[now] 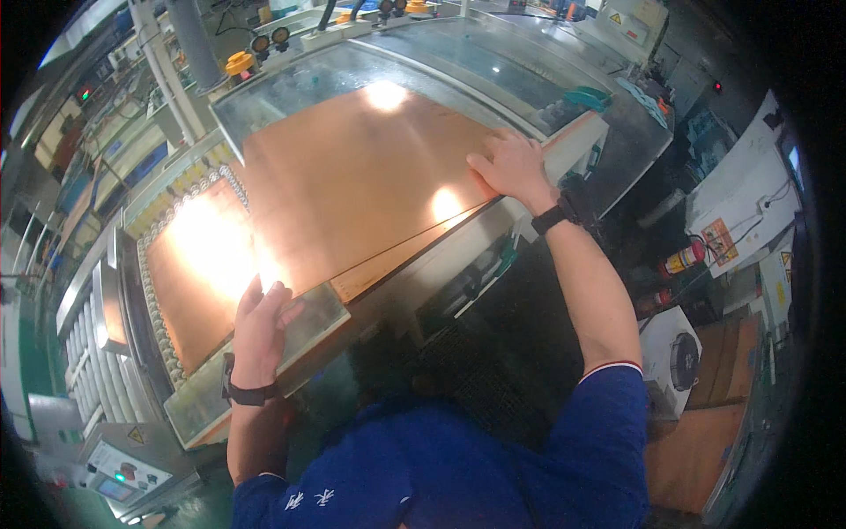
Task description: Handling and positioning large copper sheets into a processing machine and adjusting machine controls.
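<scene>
A large copper-coloured sheet [370, 176] lies on a glass-topped machine table, with another sheet [352, 279] showing under its near edge. My right hand [514, 169] grips its right end, the thumb and fingers bent over the edge. At the near left corner, my left hand [260, 328] has its fingers closed around the sheet's edge; glare partly hides the contact. To the left, a separate copper-coloured sheet [189, 273] rests on a roller conveyor, close to my left hand. Both wrists wear dark bands.
Metal rollers [97, 353] and a control panel [123, 472] are at the left. Glass covers [467, 62] extend behind the table. A teal tray-like object [588, 98] stands far right. Fire extinguishers [683, 258], a white box [667, 361] and cardboard [696, 454] occupy the right side.
</scene>
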`<move>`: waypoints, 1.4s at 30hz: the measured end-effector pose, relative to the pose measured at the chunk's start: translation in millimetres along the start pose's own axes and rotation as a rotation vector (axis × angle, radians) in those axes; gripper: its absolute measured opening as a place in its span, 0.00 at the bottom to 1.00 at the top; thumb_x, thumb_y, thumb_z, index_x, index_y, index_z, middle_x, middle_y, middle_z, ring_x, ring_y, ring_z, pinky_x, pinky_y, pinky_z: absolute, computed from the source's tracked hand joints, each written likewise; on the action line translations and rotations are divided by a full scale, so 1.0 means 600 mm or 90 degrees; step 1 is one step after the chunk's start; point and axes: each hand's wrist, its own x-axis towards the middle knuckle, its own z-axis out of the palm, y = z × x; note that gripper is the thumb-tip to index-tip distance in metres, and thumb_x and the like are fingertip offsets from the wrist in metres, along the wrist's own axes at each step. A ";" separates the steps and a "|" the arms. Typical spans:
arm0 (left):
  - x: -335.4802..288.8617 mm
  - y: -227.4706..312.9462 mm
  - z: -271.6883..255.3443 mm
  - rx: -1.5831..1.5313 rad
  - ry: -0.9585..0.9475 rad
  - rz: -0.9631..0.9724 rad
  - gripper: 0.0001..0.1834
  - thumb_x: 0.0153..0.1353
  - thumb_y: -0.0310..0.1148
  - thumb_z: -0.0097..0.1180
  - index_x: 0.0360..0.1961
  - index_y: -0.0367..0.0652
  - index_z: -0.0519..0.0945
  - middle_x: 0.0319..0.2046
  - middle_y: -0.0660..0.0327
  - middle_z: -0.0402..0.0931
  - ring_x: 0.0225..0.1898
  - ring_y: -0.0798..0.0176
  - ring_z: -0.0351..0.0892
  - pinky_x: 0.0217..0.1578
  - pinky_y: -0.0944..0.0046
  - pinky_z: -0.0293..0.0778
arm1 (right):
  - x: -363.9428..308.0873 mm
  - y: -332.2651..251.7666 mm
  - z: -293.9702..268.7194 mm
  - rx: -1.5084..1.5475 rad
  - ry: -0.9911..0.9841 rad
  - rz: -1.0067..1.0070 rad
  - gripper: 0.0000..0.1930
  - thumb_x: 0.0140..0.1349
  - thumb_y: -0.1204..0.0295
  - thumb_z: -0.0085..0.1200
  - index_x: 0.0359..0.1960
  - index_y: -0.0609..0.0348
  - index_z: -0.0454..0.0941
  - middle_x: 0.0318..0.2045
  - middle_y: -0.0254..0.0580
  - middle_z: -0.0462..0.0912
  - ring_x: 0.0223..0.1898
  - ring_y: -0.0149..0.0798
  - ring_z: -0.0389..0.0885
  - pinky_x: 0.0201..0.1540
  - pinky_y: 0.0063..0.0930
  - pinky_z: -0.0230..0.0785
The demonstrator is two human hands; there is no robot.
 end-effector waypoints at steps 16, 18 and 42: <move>-0.006 -0.016 0.019 0.007 0.091 0.025 0.09 0.67 0.27 0.57 0.46 0.40 0.74 0.41 0.62 0.74 0.42 0.62 0.79 0.43 0.60 0.81 | 0.018 0.041 0.012 0.113 -0.082 0.138 0.24 0.62 0.46 0.52 0.40 0.55 0.87 0.48 0.53 0.84 0.53 0.58 0.82 0.56 0.53 0.73; -0.009 -0.015 0.024 -0.021 0.095 0.016 0.08 0.68 0.29 0.57 0.46 0.42 0.75 0.42 0.63 0.74 0.43 0.64 0.79 0.42 0.60 0.81 | 0.019 0.042 0.016 0.107 -0.079 0.132 0.24 0.62 0.47 0.52 0.40 0.55 0.87 0.49 0.53 0.84 0.53 0.58 0.82 0.57 0.52 0.73; -0.014 -0.015 0.010 -0.008 0.038 -0.002 0.22 0.73 0.33 0.56 0.66 0.43 0.72 0.51 0.66 0.78 0.50 0.71 0.78 0.45 0.67 0.81 | 0.024 0.041 0.016 0.094 -0.108 0.115 0.29 0.67 0.49 0.51 0.57 0.59 0.81 0.59 0.54 0.79 0.60 0.56 0.77 0.62 0.47 0.68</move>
